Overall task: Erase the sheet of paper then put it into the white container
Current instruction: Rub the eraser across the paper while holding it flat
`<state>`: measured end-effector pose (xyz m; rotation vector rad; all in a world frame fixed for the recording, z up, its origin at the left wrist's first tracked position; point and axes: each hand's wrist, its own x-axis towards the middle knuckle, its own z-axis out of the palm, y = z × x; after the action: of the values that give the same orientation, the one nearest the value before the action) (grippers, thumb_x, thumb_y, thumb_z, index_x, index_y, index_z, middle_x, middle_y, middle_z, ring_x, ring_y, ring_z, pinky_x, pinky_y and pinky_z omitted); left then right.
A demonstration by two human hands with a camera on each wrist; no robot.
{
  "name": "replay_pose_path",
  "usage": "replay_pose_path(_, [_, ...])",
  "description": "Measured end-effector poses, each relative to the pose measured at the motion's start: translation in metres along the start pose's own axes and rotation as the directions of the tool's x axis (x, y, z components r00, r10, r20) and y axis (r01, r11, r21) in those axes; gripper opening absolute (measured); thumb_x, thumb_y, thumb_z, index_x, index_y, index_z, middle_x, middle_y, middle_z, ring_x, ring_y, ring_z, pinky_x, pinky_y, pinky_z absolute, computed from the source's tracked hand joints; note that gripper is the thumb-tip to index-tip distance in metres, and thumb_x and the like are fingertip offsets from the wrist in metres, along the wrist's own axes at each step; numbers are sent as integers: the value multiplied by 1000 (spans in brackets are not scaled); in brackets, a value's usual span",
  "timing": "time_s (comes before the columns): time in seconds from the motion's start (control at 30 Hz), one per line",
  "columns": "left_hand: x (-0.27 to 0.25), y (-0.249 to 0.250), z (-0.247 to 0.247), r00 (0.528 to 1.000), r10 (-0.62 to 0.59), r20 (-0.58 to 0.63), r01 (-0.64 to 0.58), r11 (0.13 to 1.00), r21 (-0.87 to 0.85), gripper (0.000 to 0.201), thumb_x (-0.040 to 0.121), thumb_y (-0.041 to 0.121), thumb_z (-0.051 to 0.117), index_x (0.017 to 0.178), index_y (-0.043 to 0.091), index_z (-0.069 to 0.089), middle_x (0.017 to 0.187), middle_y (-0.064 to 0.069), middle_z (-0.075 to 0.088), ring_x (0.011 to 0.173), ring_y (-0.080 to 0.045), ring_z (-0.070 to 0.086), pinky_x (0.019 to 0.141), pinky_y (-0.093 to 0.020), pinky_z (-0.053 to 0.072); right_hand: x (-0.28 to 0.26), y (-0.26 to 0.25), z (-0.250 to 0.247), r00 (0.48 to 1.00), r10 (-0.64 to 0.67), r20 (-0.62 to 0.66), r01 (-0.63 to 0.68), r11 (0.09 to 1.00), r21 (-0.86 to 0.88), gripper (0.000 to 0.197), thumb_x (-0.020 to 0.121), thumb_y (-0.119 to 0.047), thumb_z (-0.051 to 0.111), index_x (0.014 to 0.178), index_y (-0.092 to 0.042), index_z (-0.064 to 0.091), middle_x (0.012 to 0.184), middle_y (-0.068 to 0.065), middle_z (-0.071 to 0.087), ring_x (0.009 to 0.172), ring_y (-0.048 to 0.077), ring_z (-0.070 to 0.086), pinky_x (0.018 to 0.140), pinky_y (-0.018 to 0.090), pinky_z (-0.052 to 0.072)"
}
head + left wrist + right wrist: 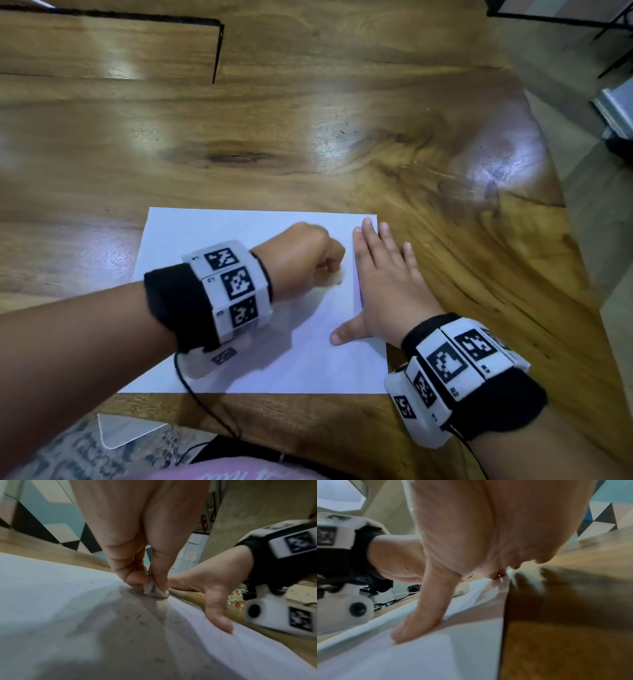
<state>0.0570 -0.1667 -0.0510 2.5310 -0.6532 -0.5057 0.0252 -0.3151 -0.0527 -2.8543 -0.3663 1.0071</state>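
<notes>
Head view: a white sheet of paper is lying flat at the near edge of the wooden table, its right side close to the table's right edge. The left hand is sitting over the middle of the sheet, fingers curled into a fist around a small pale eraser. The right hand is lying flat, fingers straight and spread, across the sheet's right edge, with the thumb on the paper and the outer fingers on bare wood. Both wrists are wearing black bands with white marker blocks.

Left wrist view: the thumb and fingers are pinching the eraser against the paper; small dark crumbs are lying scattered on the sheet, a detail the head view is not showing.

Right wrist view: the right thumb is pressing the paper, and the sheet's edge is meeting dark wood. A wall with geometric black, white and blue shapes is showing behind. The white container is appearing in none of the views.
</notes>
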Motion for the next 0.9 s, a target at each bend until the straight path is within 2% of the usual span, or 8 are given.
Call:
replay_pose_path(0.07, [2, 0, -3, 998, 5, 60, -6, 1000, 22, 7, 79, 16, 64, 81, 10, 63, 76, -4, 55, 71, -18, 45, 59, -22, 25, -1, 1, 0, 1000, 14, 1, -14, 1000, 2, 149, 52, -69, 75, 143, -17, -31, 147, -6, -42, 134, 16, -41, 111, 45, -23])
replay_pose_path(0.27, [39, 5, -10, 973, -177, -149, 178, 984, -7, 19, 81, 14, 60, 98, 8, 62, 100, -14, 65, 91, -27, 58, 68, -23, 35, -2, 0, -2, 999, 40, 16, -40, 999, -19, 148, 53, -70, 74, 143, -19, -32, 147, -8, -42, 133, 18, -42, 110, 51, -22])
replay_pose_path(0.4, [12, 13, 4, 995, -95, -35, 96, 995, 32, 12, 83, 17, 57, 86, 7, 63, 79, -9, 56, 77, -23, 51, 62, -24, 29, -2, 1, -2, 999, 31, 26, -31, 999, -7, 147, 54, -69, 74, 142, -19, -33, 146, -8, -43, 133, 18, -43, 110, 50, -23])
replay_pose_path(0.47, [8, 12, 5, 997, -71, 18, 70, 997, 44, 11, 82, 18, 59, 85, 8, 63, 78, -2, 50, 75, -18, 46, 61, -22, 28, -2, 0, -2, 999, 29, 26, -30, 1000, 0, 147, 54, -69, 74, 142, -19, -33, 146, -8, -43, 133, 17, -42, 110, 49, -23])
replay_pose_path(0.63, [37, 7, -12, 986, -132, -101, 138, 989, 50, 10, 81, 12, 59, 86, 5, 64, 80, -3, 51, 77, -19, 48, 64, -24, 31, -1, -1, -2, 999, 38, 26, -37, 999, -29, 146, 55, -71, 72, 142, -18, -32, 147, -6, -43, 134, 19, -41, 110, 50, -22])
replay_pose_path(0.7, [31, 8, -12, 989, -107, -105, 111, 993, 35, 6, 80, 11, 59, 81, 6, 63, 80, -3, 50, 75, -21, 47, 61, -25, 28, -2, 0, -2, 999, 36, 30, -35, 999, -29, 146, 55, -71, 72, 142, -18, -32, 147, -6, -42, 134, 19, -40, 111, 50, -21])
replay_pose_path(0.8, [-6, 6, 4, 998, -35, 42, 37, 998, -41, 10, 77, 8, 60, 67, 9, 58, 73, -8, 53, 71, -23, 50, 59, -29, 29, -1, 1, -1, 999, 32, 25, -32, 999, -12, 147, 54, -70, 73, 143, -18, -32, 148, -6, -42, 135, 19, -39, 112, 51, -19])
replay_pose_path(0.9, [-49, -3, 20, 964, -84, 253, 144, 962, -232, 13, 82, 3, 52, 69, 4, 56, 68, -1, 53, 65, -12, 49, 64, -25, 38, 0, 2, -1, 999, 32, 36, -31, 999, -4, 148, 53, -70, 73, 142, -17, -33, 147, -6, -43, 134, 19, -40, 111, 51, -20])
